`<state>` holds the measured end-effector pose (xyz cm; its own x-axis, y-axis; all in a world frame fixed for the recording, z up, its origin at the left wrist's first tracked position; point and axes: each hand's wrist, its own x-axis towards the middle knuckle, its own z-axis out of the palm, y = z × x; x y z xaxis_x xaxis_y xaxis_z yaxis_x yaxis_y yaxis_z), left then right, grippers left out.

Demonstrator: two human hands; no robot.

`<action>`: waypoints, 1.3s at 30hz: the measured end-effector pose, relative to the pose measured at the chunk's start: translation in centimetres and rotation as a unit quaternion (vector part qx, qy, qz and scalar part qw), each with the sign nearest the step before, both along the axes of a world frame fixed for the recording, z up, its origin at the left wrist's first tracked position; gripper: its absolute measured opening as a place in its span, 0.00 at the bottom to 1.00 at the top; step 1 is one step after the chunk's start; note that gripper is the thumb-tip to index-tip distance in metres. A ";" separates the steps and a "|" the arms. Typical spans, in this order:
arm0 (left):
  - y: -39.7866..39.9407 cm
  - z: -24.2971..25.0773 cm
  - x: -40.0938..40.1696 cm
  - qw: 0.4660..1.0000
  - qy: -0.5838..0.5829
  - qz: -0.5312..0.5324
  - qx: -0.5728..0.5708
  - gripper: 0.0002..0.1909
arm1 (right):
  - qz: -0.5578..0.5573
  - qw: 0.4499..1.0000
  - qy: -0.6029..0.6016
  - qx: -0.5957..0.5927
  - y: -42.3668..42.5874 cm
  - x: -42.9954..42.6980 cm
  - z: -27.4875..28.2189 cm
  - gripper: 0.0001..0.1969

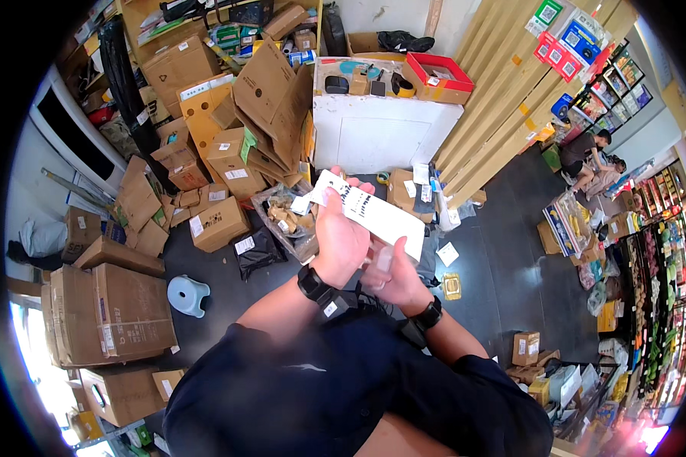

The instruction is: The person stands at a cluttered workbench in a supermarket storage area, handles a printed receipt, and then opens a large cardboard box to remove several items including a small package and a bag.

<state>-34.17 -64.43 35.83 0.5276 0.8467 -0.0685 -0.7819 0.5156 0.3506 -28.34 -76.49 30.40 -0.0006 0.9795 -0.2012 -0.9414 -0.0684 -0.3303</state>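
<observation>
A long white paper label strip (386, 220) with printed writing lies slantwise across my hands. My left hand (341, 243), palm up, grips its upper left end between thumb and fingers. At its lower edge is my right hand (394, 274), thumb raised beside the strip. A small translucent item (382, 264), blurred, shows at the right fingers; whether they hold it is unclear. Each wrist wears a black band. Below the hands, a dark device with a white sticker (331, 309) is partly hidden by my arm and shirt.
Ahead stands a white cabinet (377, 134) with tape and a red box (439, 77) on top. Cardboard boxes (220, 224), a black parcel (258, 251) and a light blue stool (188, 296) are at the left. Wooden planks (491, 108) lean ahead right; beyond, two people (586, 157) are near shelves.
</observation>
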 end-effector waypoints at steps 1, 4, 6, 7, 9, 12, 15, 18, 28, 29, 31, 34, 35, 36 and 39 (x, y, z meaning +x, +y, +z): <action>-0.3 0.0 0.3 1.000 0.010 -0.011 0.009 0.18 | -0.055 0.998 0.033 0.016 -0.2 1.4 -1.9 0.33; 1.2 -2.3 0.0 0.999 0.023 -0.005 0.039 0.20 | -0.229 0.973 -0.017 -0.013 0.2 3.3 0.3 0.26; 1.7 -2.4 0.1 0.999 0.046 -0.013 0.024 0.20 | -0.286 0.955 -0.081 0.006 -0.5 5.9 0.0 0.22; 2.0 -2.5 0.4 0.998 0.051 -0.016 0.014 0.20 | -0.335 0.935 -0.114 -0.023 -0.8 6.8 0.0 0.22; 2.3 -2.7 0.7 0.998 0.057 -0.026 0.006 0.20 | -0.406 0.898 -0.163 -0.045 -1.4 8.5 0.0 0.22; 3.5 -4.6 1.9 0.997 0.051 -0.053 0.017 0.20 | -0.458 0.865 -0.198 -0.054 -3.9 13.0 -1.7 0.22; 5.0 -7.4 3.8 0.996 0.075 -0.046 -0.022 0.19 | -0.531 0.821 -0.185 -0.100 -5.7 16.0 -2.5 0.22; 6.1 -8.7 6.5 0.993 0.100 -0.038 -0.055 0.19 | -0.582 0.781 -0.164 -0.157 -7.2 19.5 -3.3 0.20; 3.5 -7.8 22.8 0.932 0.229 -0.138 0.245 0.22 | -0.289 0.539 -0.749 -0.256 -2.4 29.7 -0.8 0.11; 2.4 -7.7 24.5 0.922 0.239 -0.164 0.259 0.23 | -0.256 0.561 -0.742 -0.264 -0.9 29.9 -0.2 0.13; 0.6 -7.6 27.9 0.905 0.254 -0.191 0.283 0.24 | -0.214 0.550 -0.770 -0.240 1.9 30.4 0.4 0.17; 0.5 -8.3 31.0 0.897 0.262 -0.206 0.290 0.25 | -0.167 0.531 -0.797 -0.233 5.0 32.1 0.0 0.17; 1.0 -8.4 31.7 0.907 0.240 -0.200 0.282 0.25 | -0.163 0.538 -0.794 -0.229 5.7 32.7 -0.2 0.17; 1.6 -8.4 31.9 0.916 0.217 -0.195 0.275 0.25 | -0.153 0.515 -0.813 -0.225 6.4 33.1 -0.2 0.17; 3.1 -8.8 31.8 0.909 0.188 -0.196 0.316 0.28 | -0.136 0.481 -0.840 -0.212 8.2 33.5 -0.9 0.19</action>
<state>-2.40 -61.28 26.98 0.8366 0.5327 0.1280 -0.3452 0.3312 0.8781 5.15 -68.29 29.48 0.6280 0.7683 0.1240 0.6354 -0.4142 -0.6517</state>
